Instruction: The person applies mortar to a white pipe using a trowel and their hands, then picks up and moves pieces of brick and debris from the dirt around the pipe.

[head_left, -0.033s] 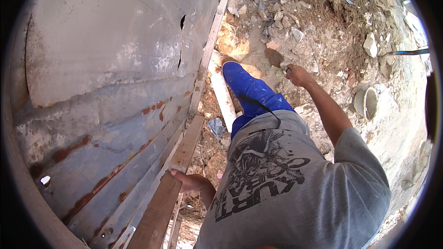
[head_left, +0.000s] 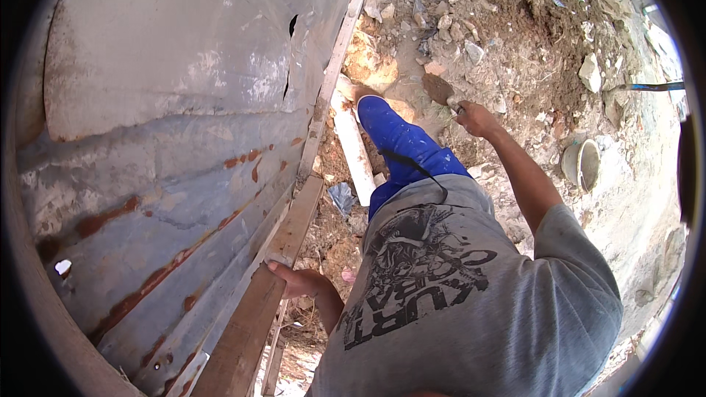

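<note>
My right hand point(head_left: 476, 119) is closed round the pale handle of a trowel point(head_left: 438, 90), whose dirt-coated blade is over the soil. My left hand point(head_left: 293, 279) grips a wooden beam point(head_left: 243, 331) along the metal sheeting, its thumb on the top. My blue-trousered leg point(head_left: 401, 143) is beside a long white pipe or bar point(head_left: 355, 165) lying on the ground; I cannot tell which it is.
Rusty, torn metal sheeting point(head_left: 169, 66) rises on the left. Soil with stones and rubble point(head_left: 529, 37) spreads ahead and right. A pale bucket point(head_left: 581, 165) is right of my arm. A blue-and-black rod point(head_left: 647, 86) juts in at the far right. A crumpled plastic scrap point(head_left: 342, 198) lies near the beam.
The metal wall and beam appear slightly higher in the view, with my left hand shifted a little up along with them. My right hand and the trowel are almost unchanged.
</note>
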